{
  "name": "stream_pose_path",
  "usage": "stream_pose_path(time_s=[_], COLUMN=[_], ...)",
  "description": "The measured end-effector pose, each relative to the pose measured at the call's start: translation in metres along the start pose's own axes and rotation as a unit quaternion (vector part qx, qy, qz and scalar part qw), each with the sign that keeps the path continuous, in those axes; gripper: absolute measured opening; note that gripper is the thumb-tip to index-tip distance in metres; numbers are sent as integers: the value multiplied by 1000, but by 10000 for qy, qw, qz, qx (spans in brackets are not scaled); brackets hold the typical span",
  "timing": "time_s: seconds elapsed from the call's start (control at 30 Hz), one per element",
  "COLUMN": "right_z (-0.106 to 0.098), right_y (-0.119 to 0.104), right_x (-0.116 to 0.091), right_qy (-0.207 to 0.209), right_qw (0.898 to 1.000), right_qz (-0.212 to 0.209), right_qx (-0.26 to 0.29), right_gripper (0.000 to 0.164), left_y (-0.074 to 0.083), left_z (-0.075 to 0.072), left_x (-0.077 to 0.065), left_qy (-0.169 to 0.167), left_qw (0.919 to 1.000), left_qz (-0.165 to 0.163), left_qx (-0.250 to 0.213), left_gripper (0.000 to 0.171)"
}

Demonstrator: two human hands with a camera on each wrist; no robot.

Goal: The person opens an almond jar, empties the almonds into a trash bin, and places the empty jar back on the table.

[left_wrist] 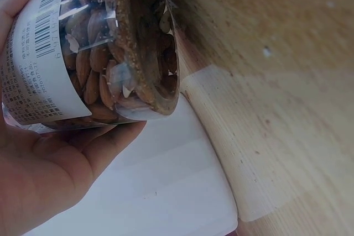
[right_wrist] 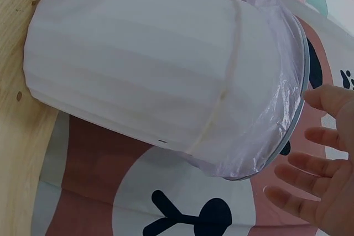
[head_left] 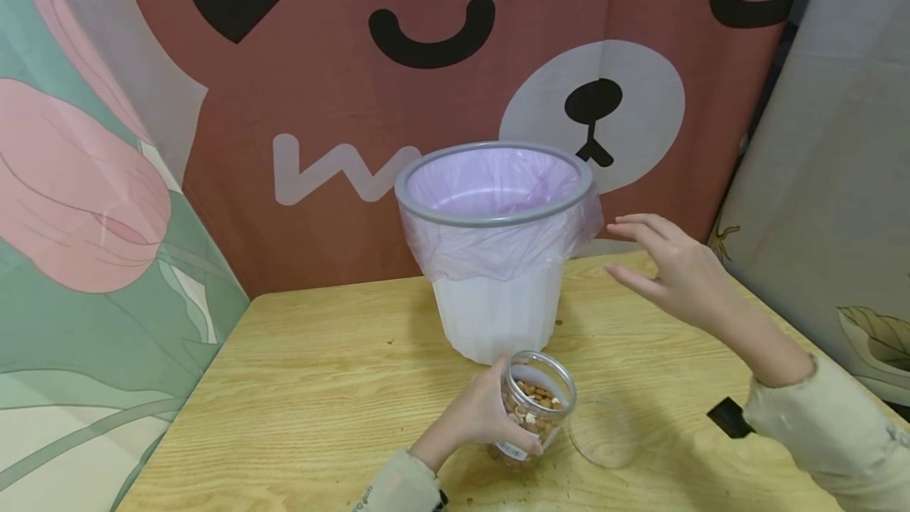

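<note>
My left hand (head_left: 490, 415) grips a clear plastic jar (head_left: 537, 405) of almonds round its side, tilted a little, with its mouth uncovered. The left wrist view shows the almonds (left_wrist: 99, 75) through the wall, beside a white barcode label (left_wrist: 36, 59). My right hand (head_left: 675, 271) hangs in the air right of the bin, fingers extended and holding nothing. Behind the jar stands a white waste bin (head_left: 498, 314) with a grey rim and a pinkish-purple liner bag (head_left: 490, 247) folded over it. On the table beside the jar lies a round clear lid (head_left: 604, 433).
The wood-grain table (head_left: 306, 385) carries a few dark specks. Close behind it hangs a curtain (head_left: 320, 85) with a bear's face, and printed cloths flank it left and right. A black piece (head_left: 730, 417) sticks out from the right cuff.
</note>
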State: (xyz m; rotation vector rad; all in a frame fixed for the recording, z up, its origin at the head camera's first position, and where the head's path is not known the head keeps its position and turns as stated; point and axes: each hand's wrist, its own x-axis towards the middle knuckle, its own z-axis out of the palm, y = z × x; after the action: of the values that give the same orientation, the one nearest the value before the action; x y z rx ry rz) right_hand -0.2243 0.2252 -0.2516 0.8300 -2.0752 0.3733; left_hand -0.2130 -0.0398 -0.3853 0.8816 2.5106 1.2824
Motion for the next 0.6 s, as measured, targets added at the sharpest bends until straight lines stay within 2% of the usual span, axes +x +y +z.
stream_pose_path(time_s=[0.27, 0.6], right_z=[-3, -6], right_y=[0, 3], right_x=[10, 14], right_qy=[-9, -64], right_qw=[10000, 9997], right_qz=[38, 231], right_qx=[-44, -20], right_gripper=[55, 42], left_y=[1, 1], left_z=[0, -1], left_x=[0, 0], left_qy=[14, 6], left_qw=[10000, 10000], left_qz=[1, 19], left_qx=[4, 27], left_gripper=[88, 86])
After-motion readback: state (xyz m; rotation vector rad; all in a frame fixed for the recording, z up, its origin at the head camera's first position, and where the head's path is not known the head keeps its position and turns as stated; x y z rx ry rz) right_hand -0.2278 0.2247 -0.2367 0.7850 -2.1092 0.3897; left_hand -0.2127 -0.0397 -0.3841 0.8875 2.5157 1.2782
